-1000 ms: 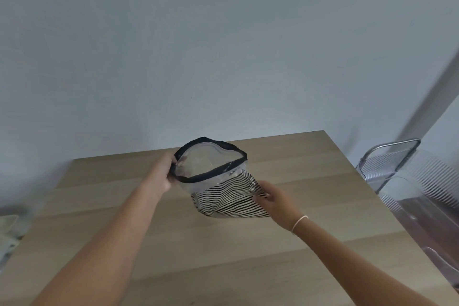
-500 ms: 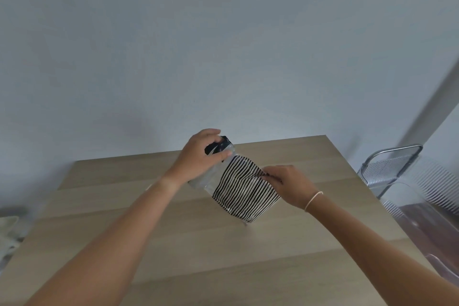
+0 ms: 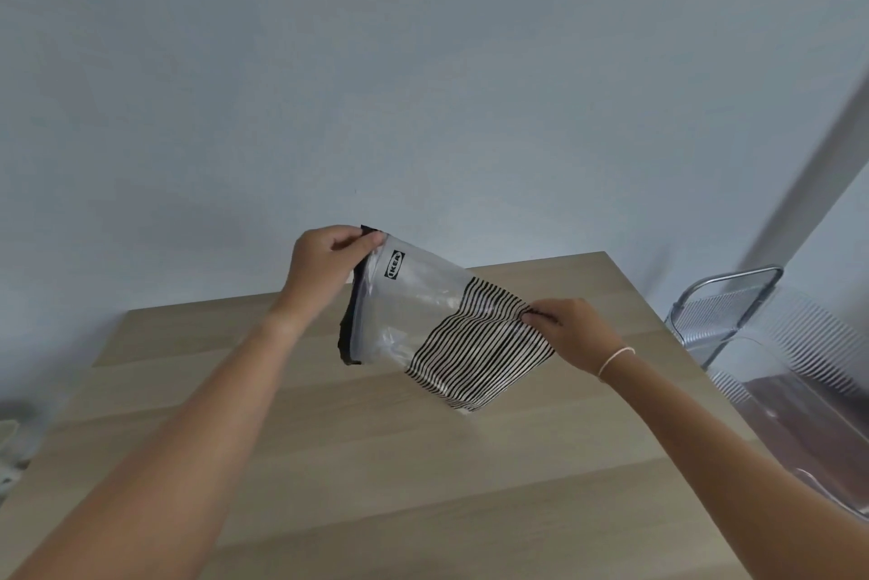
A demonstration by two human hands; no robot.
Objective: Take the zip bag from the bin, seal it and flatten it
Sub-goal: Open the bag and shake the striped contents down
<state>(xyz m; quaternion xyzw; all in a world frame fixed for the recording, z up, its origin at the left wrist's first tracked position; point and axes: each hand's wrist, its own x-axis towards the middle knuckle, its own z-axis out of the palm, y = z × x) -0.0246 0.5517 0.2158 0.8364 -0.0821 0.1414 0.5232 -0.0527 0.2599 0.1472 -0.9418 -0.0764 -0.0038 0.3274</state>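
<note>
A clear zip bag (image 3: 423, 320) with a black zip strip and a black-and-white striped lower half hangs stretched above the wooden table (image 3: 376, 462). My left hand (image 3: 324, 264) pinches the top corner of the black zip strip, held high at the left. My right hand (image 3: 569, 330) pinches the striped bottom edge at the right. The bag is pulled fairly flat between both hands, its zip edge running down and to the left. Whether the zip is fully pressed closed cannot be told.
A clear plastic bin (image 3: 809, 382) stands off the table's right edge, beside a metal-framed mesh chair back (image 3: 724, 311). A pale wall rises behind the table. Something whitish lies blurred at the far left (image 3: 9, 452).
The bag's mouth gaped open a second ago; now it is flattened. My left hand rose to the zip corner, my right moved right, stretching the bag out between them.
</note>
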